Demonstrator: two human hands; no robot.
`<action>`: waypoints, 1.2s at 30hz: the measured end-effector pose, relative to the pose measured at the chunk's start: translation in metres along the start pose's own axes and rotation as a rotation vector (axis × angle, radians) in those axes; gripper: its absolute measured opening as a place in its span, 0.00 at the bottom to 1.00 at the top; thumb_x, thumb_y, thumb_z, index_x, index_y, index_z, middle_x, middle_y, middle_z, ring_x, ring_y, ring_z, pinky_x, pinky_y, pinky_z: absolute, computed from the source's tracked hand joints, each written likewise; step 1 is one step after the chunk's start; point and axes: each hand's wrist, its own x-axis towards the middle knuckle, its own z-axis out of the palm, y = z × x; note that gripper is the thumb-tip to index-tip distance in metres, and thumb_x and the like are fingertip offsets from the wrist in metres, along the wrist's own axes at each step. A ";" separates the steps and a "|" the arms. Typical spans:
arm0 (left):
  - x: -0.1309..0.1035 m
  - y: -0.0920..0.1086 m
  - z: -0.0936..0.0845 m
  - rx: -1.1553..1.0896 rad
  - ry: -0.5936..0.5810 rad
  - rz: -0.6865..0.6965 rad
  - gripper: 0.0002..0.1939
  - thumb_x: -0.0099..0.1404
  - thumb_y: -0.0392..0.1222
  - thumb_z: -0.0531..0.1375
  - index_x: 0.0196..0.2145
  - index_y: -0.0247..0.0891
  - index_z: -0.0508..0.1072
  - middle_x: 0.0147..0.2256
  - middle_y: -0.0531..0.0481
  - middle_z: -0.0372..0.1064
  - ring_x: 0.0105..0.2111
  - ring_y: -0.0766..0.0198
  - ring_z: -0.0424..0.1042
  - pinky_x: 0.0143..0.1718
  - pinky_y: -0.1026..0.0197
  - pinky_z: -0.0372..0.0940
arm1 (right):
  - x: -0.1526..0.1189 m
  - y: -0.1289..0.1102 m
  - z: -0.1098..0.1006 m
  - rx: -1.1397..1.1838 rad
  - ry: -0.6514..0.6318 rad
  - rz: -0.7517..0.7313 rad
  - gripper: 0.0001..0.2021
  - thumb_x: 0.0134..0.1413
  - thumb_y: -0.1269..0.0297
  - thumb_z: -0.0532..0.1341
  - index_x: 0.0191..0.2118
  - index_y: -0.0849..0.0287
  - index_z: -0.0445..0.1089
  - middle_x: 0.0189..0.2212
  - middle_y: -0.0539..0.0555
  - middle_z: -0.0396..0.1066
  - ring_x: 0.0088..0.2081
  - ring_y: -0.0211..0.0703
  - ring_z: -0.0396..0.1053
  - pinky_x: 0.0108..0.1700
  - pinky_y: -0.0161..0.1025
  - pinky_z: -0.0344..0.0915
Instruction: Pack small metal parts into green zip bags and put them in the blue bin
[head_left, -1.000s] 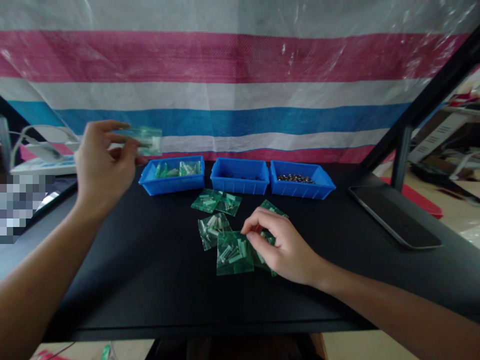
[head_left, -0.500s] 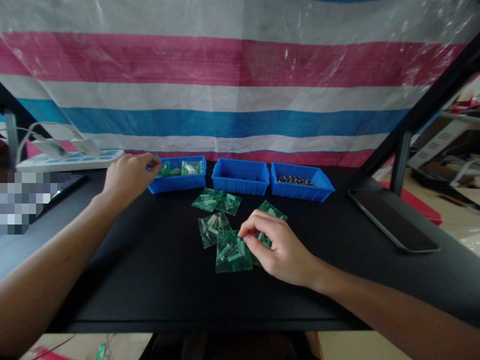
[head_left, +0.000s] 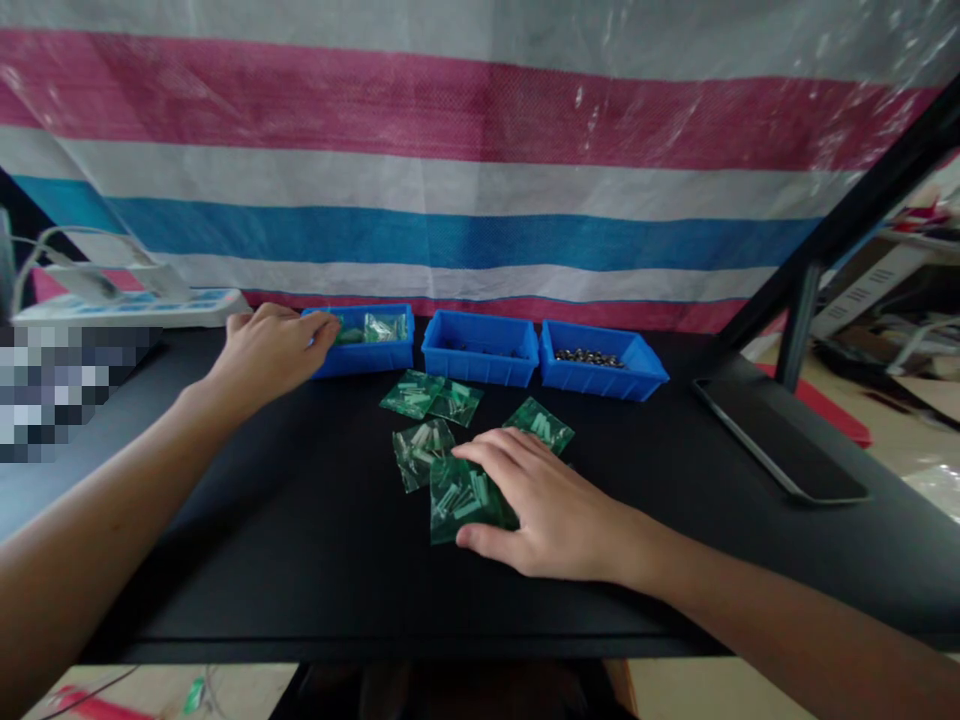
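Small green plastic bags of pale parts lie on the black table; one is under the spread fingers of my right hand. Behind it are another bag, two overlapping bags and a bag beyond my right knuckles. My left hand is at the left end of the left blue bin, its fingers bent together over the rim; what they grip, if anything, is hidden. That bin holds green bags.
A middle blue bin holds a few dark bits, and a right blue bin holds metal parts. A phone lies at the right. A power strip with plugs stands at the back left. Striped sheeting hangs behind.
My right hand has opened from a pinch and spread over the front bag. My left hand has shifted slightly right at the left bin. The view has moved a little.
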 end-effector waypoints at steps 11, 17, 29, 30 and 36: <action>-0.027 0.043 -0.011 -0.228 0.292 0.268 0.18 0.64 0.49 0.51 0.47 0.38 0.67 0.47 0.44 0.64 0.53 0.50 0.54 0.52 0.45 0.53 | 0.002 0.005 0.001 -0.039 0.086 0.015 0.25 0.51 0.63 0.61 0.54 0.61 0.56 0.44 0.57 0.62 0.48 0.46 0.59 0.52 0.45 0.59; -0.044 0.077 0.004 -0.517 0.021 0.633 0.15 0.64 0.45 0.51 0.46 0.39 0.67 0.44 0.46 0.67 0.50 0.55 0.59 0.50 0.51 0.57 | 0.003 0.005 0.001 -0.043 0.125 0.016 0.21 0.52 0.67 0.59 0.52 0.62 0.59 0.42 0.57 0.61 0.47 0.46 0.60 0.51 0.45 0.60; -0.037 0.075 0.011 -0.575 -0.120 0.714 0.14 0.66 0.42 0.49 0.49 0.40 0.65 0.44 0.46 0.64 0.45 0.59 0.63 0.47 0.54 0.58 | 0.006 0.010 0.000 -0.077 0.063 -0.009 0.16 0.53 0.64 0.59 0.47 0.64 0.64 0.41 0.58 0.66 0.45 0.46 0.61 0.48 0.43 0.59; -0.038 0.075 0.012 -0.573 -0.120 0.716 0.14 0.66 0.42 0.49 0.49 0.40 0.64 0.44 0.46 0.64 0.45 0.59 0.63 0.47 0.55 0.58 | 0.006 0.010 -0.002 -0.092 0.069 -0.017 0.16 0.53 0.62 0.59 0.47 0.63 0.64 0.41 0.57 0.66 0.45 0.46 0.61 0.48 0.44 0.58; -0.037 0.076 0.013 -0.565 -0.122 0.711 0.15 0.67 0.43 0.48 0.49 0.41 0.64 0.45 0.45 0.63 0.45 0.58 0.63 0.46 0.54 0.58 | 0.008 0.027 -0.036 -0.218 0.373 0.051 0.11 0.57 0.61 0.56 0.41 0.61 0.67 0.35 0.55 0.69 0.40 0.46 0.64 0.44 0.44 0.58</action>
